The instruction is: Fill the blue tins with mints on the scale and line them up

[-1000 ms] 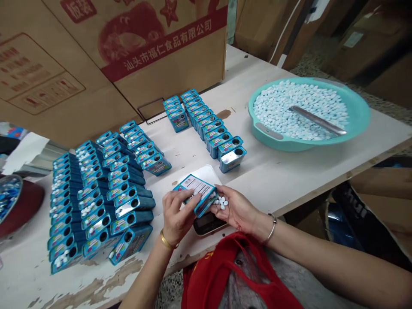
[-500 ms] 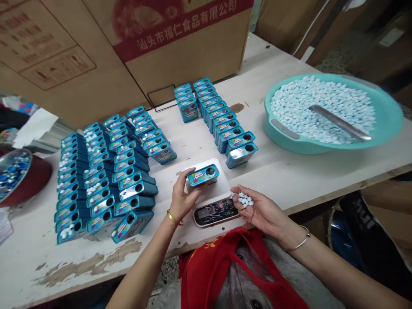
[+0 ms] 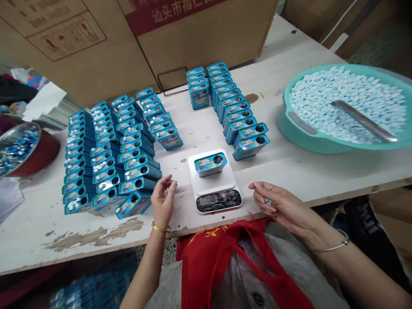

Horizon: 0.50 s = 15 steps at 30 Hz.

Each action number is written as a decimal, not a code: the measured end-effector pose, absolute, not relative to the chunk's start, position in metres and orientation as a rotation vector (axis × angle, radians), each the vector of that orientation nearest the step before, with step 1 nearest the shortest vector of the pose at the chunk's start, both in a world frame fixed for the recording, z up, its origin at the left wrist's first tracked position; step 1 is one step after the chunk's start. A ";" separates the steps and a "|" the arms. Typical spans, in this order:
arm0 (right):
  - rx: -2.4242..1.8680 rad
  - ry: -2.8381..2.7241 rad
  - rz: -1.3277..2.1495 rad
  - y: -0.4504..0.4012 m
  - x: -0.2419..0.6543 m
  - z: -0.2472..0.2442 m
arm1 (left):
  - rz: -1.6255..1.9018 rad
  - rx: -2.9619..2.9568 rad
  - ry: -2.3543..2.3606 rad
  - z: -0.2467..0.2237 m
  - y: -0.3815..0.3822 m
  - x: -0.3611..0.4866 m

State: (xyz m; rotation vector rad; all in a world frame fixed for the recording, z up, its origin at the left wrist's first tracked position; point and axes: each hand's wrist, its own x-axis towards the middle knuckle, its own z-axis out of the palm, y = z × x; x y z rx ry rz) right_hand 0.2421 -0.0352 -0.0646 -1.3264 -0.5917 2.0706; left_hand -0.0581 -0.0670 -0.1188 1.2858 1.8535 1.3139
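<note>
A blue candy tin (image 3: 210,163) rests on the white platform of a small kitchen scale (image 3: 212,184), its round opening to the right. My left hand (image 3: 163,199) is just left of the scale, fingers loosely bent and thumb apart, holding nothing; it is close to the front tins of the left group. To the right of the scale, my right hand (image 3: 280,206) is curled around several pale blue candies (image 3: 269,201), mostly hidden by the fingers. Neither hand touches the tin on the scale.
Rows of blue tins (image 3: 106,163) crowd the left, some with candies on top. More tins (image 3: 234,107) line up behind the scale. A turquoise basin (image 3: 299,135) of candies with a metal scoop (image 3: 363,121) stands right; a red bowl (image 3: 48,150), far left. A carton (image 3: 206,38) stands behind.
My left hand has let go of the tin on the scale and moved left. My right hand has drawn away to the right, its fingers closing over the candies. The view has shifted.
</note>
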 end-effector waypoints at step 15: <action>-1.301 -1.971 1.480 0.039 0.191 -0.001 | 1.162 1.293 1.887 -0.143 -0.081 -0.062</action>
